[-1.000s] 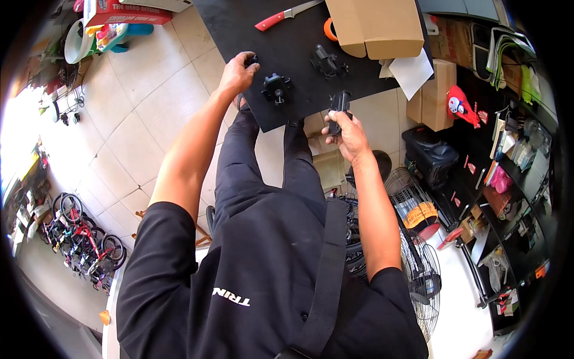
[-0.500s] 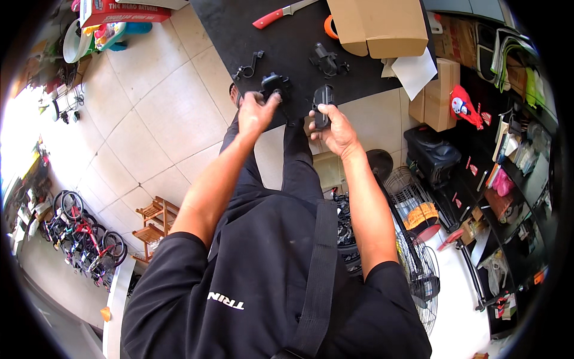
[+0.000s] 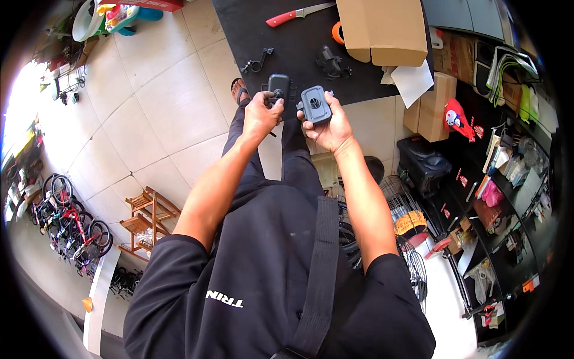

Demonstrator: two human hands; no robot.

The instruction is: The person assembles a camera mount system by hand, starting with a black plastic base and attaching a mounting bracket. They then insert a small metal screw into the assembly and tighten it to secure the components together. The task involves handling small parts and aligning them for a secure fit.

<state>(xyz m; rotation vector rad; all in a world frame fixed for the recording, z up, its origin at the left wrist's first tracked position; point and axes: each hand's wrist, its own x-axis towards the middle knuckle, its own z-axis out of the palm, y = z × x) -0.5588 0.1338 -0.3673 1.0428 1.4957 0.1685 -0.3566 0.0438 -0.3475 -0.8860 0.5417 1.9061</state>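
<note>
Grey rectangular mount [image 3: 315, 105] is held in the right hand [image 3: 332, 128], its flat face turned up, at the near edge of the black table [image 3: 299, 42]. A second, darker mount [image 3: 278, 81] is pinched near its centre by the left hand [image 3: 262, 117].

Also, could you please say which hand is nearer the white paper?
Right: the right hand holds a gray rectangular piece left of the white paper; the left hand, at a dark mount, is farther left.
</note>
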